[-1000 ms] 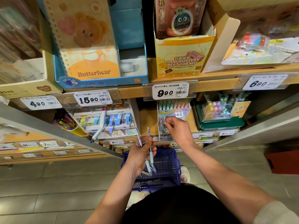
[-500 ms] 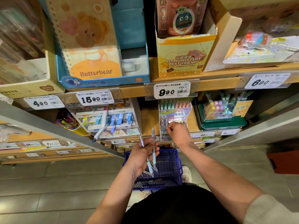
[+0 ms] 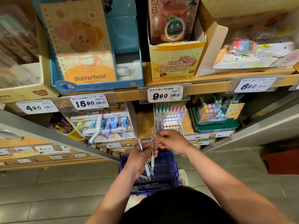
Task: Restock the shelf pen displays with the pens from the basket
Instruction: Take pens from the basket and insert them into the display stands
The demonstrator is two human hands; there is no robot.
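My left hand [image 3: 140, 159] grips a small bunch of pale blue and purple pens [image 3: 148, 168] above the blue plastic basket [image 3: 168, 160] on the floor. My right hand [image 3: 171, 140] pinches the top end of one of those pens [image 3: 152, 138], which stands upright between both hands. Just behind my right hand, on the lower shelf, stands the clear pen display [image 3: 169, 120] with rows of green and pink pens at its back and a perforated tray in front. More pens lie in the basket's bottom, partly hidden by my left hand.
A white display of blue erasers and correction pens [image 3: 103, 123] stands left of the pen display, with one pen [image 3: 95, 136] hanging over its front. A green display box [image 3: 213, 120] is on the right. Boxes of notebooks and badges fill the upper shelf [image 3: 210, 81].
My right hand has drawn back from the pen display toward my left hand and now pinches the top of a pen held there. The left hand stayed over the basket.
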